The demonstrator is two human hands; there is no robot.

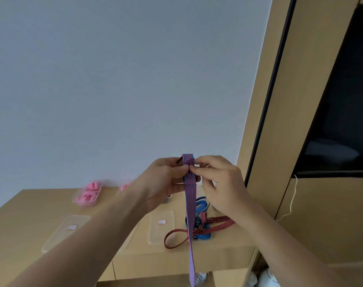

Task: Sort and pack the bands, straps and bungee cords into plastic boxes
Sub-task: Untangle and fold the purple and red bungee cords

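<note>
1. At the far left of the bench [31, 206] a clear plastic box [87, 195] held pink bands [89, 193]; a second clear box [122, 188] with more pink showed just behind your left forearm.
2. Nearer you, two clear lids lay flat on the bench: the left lid [67, 230] and the right lid [161, 226], each bearing a small red-and-white sticker.
3. Your left hand [163, 183] was raised above the bench, its fingers curled and its thumb pressed on the folded top of a blue-and-red striped flat bungee cord [190, 204].
4. That cord hung straight down from your hands, past the front edge of the bench. A black hook [179, 160] stuck out at its top, beside your left fingers.
5. Your right hand [220, 183] pinched the same fold from the other side, fingers curled on it.
6. Beneath your hands, a pile of cords lay on the bench: a blue bungee [202, 204], a red striped bungee [222, 223] and a red-brown strap [174, 238] looping over the right lid.
</note>
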